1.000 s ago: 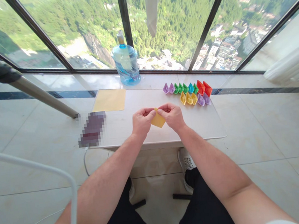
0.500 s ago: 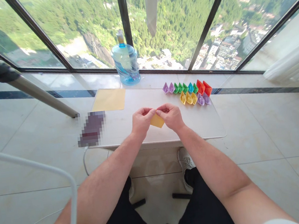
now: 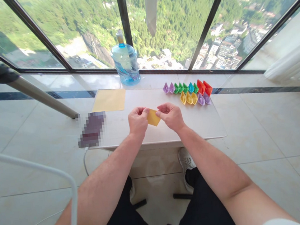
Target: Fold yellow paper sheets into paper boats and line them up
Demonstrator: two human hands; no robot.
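I see folded yellow paper (image 3: 154, 118) bared wider mid-frame.
Left fingers (image 3: 145, 112), shifted leftward, pinch it; whether right fingers (image 3: 162, 106) grip, I can't tell.

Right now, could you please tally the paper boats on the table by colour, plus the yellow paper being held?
Purple boats: 4
Green boats: 4
Yellow boats: 3
Red boats: 2
Blue boat: 1
Held yellow paper: 1
Total: 15

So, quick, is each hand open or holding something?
Left hand: closed, pinching the folded yellow paper.
Right hand: thumb at that paper's other edge; whether it grips can't be told.
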